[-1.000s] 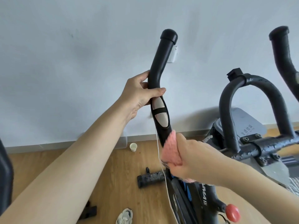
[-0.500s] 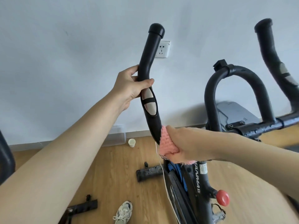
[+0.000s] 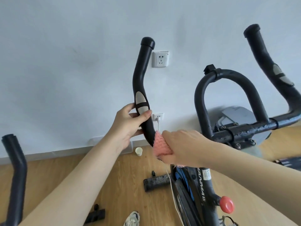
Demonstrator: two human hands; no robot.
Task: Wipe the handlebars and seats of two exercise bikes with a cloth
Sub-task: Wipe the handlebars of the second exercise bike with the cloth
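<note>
An exercise bike [image 3: 203, 185] stands on a wooden floor [image 3: 68, 173] facing a pale wall [image 3: 65, 46], its black frame running down to a red knob [image 3: 226, 204]. Its handlebar assembly consists of a horizontal crossbar [image 3: 254, 128], a central loop bar [image 3: 228, 88], a right horn [image 3: 267, 59] and a left horn [image 3: 140, 82] that rises in an S-curve to a capped tip. Both forearms extend from the lower edge of the view up toward the left horn. The left hand [image 3: 128, 126] holds this horn just below its grey sensor pads [image 3: 140, 103], thumb [image 3: 143, 116] across the near face and fingers curled round the far side, wrist slightly raised. The right hand [image 3: 180, 145] is lower, at the base of the same horn, back of the hand turned upward, fingers closed round a pink cloth [image 3: 161, 147] pressed against the bar. The two hands are near each other but apart. A second bike's handlebar [image 3: 16, 168] enters at the left edge. Two wall sockets [image 3: 160, 59] are mounted behind the horn; a white cord [image 3: 172, 193] hangs from the lower one. On the floor lie a black stabiliser foot [image 3: 156, 182], a paper cup [image 3: 138, 151] and a sneaker [image 3: 132, 218].
</note>
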